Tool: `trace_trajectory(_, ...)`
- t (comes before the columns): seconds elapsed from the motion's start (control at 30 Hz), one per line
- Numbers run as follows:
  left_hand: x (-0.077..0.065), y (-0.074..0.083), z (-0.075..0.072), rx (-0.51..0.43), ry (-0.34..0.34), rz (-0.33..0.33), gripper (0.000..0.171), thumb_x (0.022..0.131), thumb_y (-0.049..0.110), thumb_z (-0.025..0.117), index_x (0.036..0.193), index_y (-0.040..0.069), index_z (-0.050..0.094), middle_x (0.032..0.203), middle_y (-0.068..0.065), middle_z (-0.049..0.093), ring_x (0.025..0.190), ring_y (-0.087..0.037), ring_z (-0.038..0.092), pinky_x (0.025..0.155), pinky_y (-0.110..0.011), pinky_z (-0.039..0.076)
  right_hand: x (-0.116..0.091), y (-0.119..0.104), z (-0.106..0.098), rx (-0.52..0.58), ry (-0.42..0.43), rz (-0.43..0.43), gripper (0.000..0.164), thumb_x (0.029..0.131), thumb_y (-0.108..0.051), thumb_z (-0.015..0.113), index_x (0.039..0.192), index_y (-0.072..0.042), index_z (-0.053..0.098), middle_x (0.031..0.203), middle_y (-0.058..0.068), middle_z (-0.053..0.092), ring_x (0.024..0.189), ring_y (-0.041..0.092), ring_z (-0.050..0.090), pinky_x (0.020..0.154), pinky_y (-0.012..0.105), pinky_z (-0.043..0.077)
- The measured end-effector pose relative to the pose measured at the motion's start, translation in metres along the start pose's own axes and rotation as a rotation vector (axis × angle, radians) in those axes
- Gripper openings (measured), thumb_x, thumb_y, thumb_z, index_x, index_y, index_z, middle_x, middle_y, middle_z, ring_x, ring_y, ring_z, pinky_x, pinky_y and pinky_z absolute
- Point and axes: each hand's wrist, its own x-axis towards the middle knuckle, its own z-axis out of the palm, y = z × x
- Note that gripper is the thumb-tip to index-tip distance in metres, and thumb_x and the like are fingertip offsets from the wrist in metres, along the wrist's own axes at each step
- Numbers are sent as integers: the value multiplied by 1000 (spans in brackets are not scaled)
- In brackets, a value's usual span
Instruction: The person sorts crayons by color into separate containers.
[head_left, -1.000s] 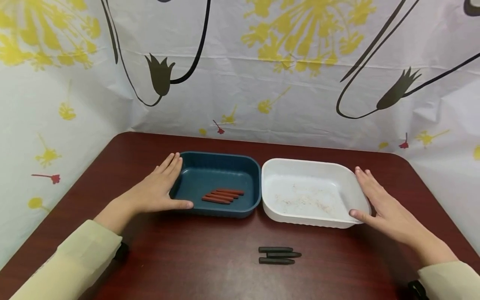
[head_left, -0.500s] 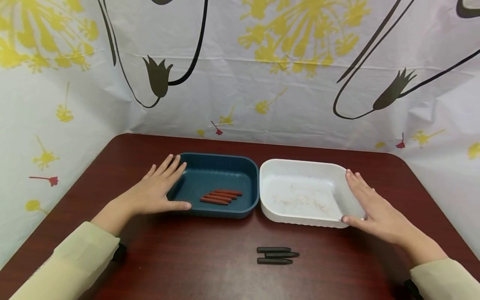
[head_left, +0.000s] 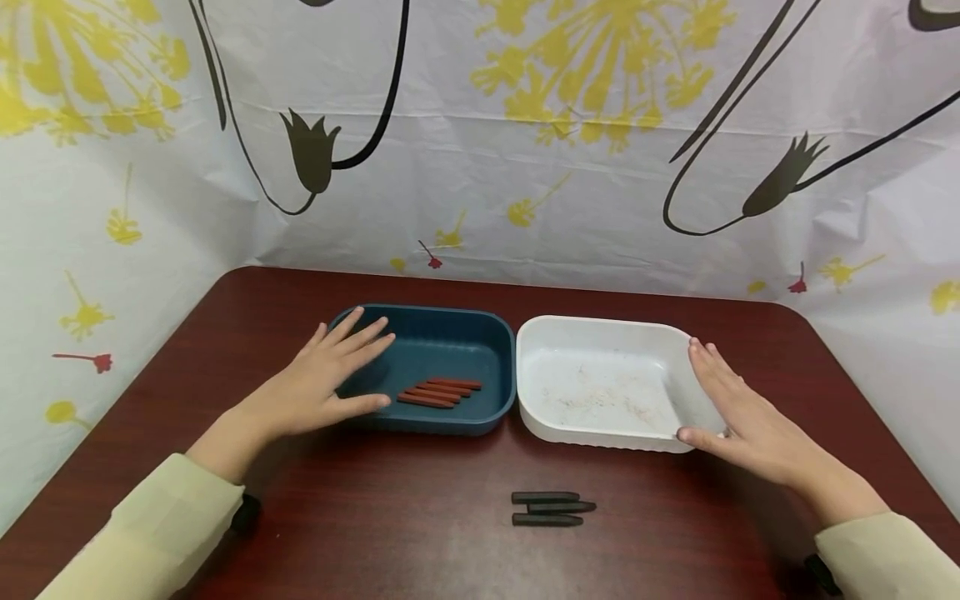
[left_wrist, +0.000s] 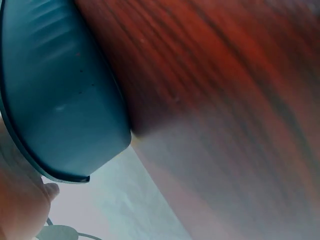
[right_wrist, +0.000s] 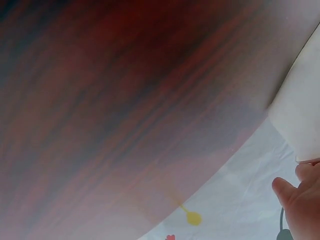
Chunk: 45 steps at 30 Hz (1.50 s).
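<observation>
My left hand [head_left: 318,379] is spread over the left end of a dark blue dish [head_left: 495,342], fingers straight and apart. Inside that dish several dark red crayon-like sticks [head_left: 438,392] lie side by side. The left wrist view shows the dish's outer wall [left_wrist: 65,95] close to the hand. At the right end of a white dish [head_left: 600,437], my right hand [head_left: 757,425] has its straight fingers along the rim and its thumb at the front corner. Reddish specks mark the white dish's floor. In front of the dishes, 3 black crayon-like sticks [head_left: 555,507] lie on the table.
Both dishes stand side by side, their short ends meeting, on a dark red-brown table [head_left: 390,517]. Behind and beside the table hangs a white sheet [head_left: 450,167] printed with yellow, red and dark plant shapes.
My left hand has shifted right, from the blue dish's end to over its inside, with its fingers spread wider. The right hand has moved slightly left. The sticks lie as before.
</observation>
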Motion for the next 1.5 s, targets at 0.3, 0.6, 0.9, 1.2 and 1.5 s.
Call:
trace_trajectory(0.3,3,17,0,-31,139,130,75,92,44,68,154,14,38,162,-6,34,152,-26,26,115,-55,34,0,-1,1,30,6,7,107,83,-31,78,160,-8,8,169,8,7,152,-1,-9,109,1,-3)
trace_trajectory(0.6,15,53,3,-85,244,324,60,88,30,75,142,11,56,145,-6,56,136,-23,51,108,-47,46,0,-2,2,38,2,-11,109,82,-30,79,160,-8,6,169,7,4,151,-1,-11,110,2,-4)
trace_trajectory(0.9,26,101,5,-121,250,512,40,91,31,73,126,12,67,122,1,68,116,-11,60,97,-29,53,0,-1,1,49,-9,-12,109,83,-29,79,160,-7,5,169,8,2,152,2,-12,110,2,-5)
trace_trajectory(1.2,36,136,19,-144,95,531,30,95,29,67,120,14,68,114,3,67,105,-8,58,94,-23,50,1,0,1,59,-23,-11,109,84,-29,78,160,-8,3,169,8,1,154,8,-12,110,2,-7)
trace_trajectory(1.5,49,157,35,-156,-92,539,25,98,28,63,117,13,71,114,4,69,107,-6,60,91,-16,49,1,-2,1,68,-19,12,108,84,-30,78,160,-9,4,169,7,2,154,7,-11,110,2,-5)
